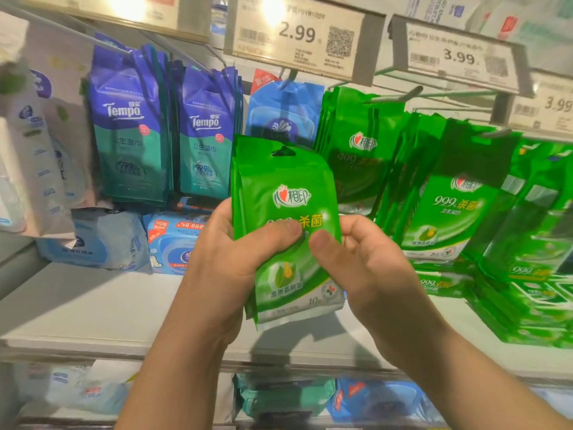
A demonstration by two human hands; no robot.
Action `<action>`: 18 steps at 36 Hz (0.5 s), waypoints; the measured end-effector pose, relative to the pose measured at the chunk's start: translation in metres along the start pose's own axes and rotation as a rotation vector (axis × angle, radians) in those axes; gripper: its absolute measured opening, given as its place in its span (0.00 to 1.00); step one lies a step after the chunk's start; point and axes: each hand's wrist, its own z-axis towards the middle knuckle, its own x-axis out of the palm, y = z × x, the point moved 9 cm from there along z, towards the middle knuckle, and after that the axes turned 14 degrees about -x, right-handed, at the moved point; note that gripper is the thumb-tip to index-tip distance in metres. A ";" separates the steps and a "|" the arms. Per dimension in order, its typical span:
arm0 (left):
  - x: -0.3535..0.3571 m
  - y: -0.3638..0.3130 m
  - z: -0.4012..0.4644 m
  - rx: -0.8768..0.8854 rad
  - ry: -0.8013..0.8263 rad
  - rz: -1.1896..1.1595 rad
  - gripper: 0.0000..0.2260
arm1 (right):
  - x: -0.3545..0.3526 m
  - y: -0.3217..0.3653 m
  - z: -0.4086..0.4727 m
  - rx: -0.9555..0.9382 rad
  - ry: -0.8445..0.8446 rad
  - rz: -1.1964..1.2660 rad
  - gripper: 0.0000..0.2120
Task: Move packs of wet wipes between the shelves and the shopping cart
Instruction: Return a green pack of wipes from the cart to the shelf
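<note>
From the head view, you hold a small stack of green wet-wipe packs (283, 218) upright in front of the shelf (93, 305), clear of every hook. Your left hand (229, 259) wraps the stack's left edge, thumb pressed across the front. Your right hand (356, 259) pinches the right edge, thumb on the face and fingers behind. The hang hole at the top of the front pack is free, threaded on nothing.

More of the same green packs (359, 150) hang on pegs just behind and to the right, with others lying on the shelf board below them. Blue Tempo packs (130, 135) hang to the left.

The shopping cart is not in view, so you cannot tell from here which way this stack is travelling. I judge you are mid-transfer: the stack is in hand, neither hung nor dropped in the cart, and that placing step is left.
</note>
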 end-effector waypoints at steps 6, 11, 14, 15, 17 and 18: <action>0.004 -0.001 0.000 0.018 0.024 -0.011 0.19 | -0.002 0.003 0.002 -0.011 -0.015 0.007 0.19; 0.007 -0.003 0.001 0.020 0.035 -0.010 0.28 | -0.002 0.008 0.004 -0.044 -0.028 0.044 0.20; 0.005 -0.003 0.001 0.014 0.019 0.006 0.39 | -0.003 0.011 0.004 -0.073 -0.045 0.043 0.20; 0.004 -0.003 0.001 0.010 0.008 0.003 0.41 | -0.003 0.011 0.004 -0.080 -0.054 0.049 0.19; 0.003 -0.003 0.002 0.008 -0.012 0.007 0.44 | -0.004 0.014 0.005 -0.090 -0.075 0.080 0.18; 0.002 -0.004 0.002 0.011 -0.018 0.014 0.44 | -0.006 0.015 0.005 -0.094 -0.089 0.096 0.18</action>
